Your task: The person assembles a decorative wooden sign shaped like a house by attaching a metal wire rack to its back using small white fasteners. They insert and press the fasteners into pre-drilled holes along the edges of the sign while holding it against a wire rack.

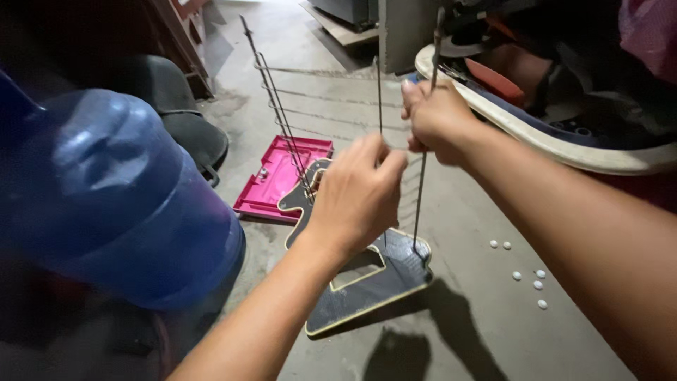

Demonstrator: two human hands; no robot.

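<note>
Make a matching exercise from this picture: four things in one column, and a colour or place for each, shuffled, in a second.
Things:
1. large water jug
2. open plastic case
3. small round pieces
4. flat guitar-shaped plate

Descriptions:
A. white, scattered on the floor at the right
B. dark with a pale edge, under the left hand
C. blue, lying at the left
D. pink, on the floor beyond the plate

Pairs: 1-C, 2-D, 3-A, 4-B

Cluttered workshop: bare concrete floor (479,212), open pink tool case (271,185), blue water jug (120,204).
</note>
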